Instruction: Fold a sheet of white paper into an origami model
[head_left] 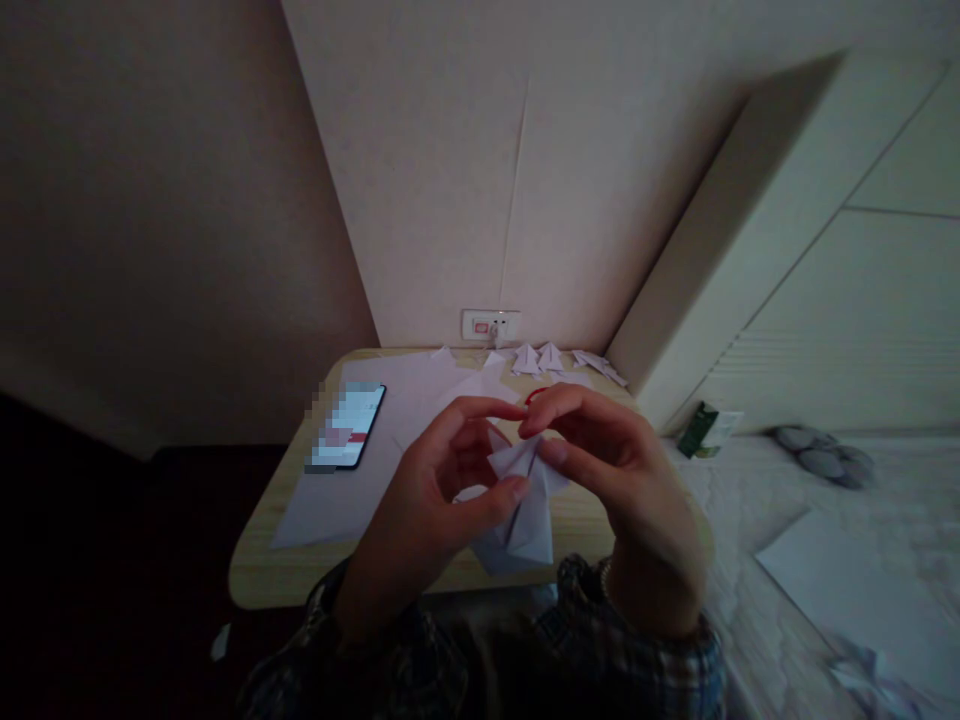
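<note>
A folded white paper piece (529, 515), with pleats and pointed flaps, is held up over the front of the small wooden table. My left hand (457, 480) grips its left side, the thumb pressed on the front face. My right hand (600, 440) pinches the upper right part, thumb on the paper and index finger arched above it. The two index fingertips nearly meet over the top point. Some of the paper's back and the other fingers are hidden.
A lit phone (352, 428) lies on white paper sheets (322, 510) on the table (255, 560). Folded paper figures (538, 358) line the back edge below a wall socket (490, 325). At right, a bed (735, 520) bears a green and white box (707, 430) and paper (855, 570).
</note>
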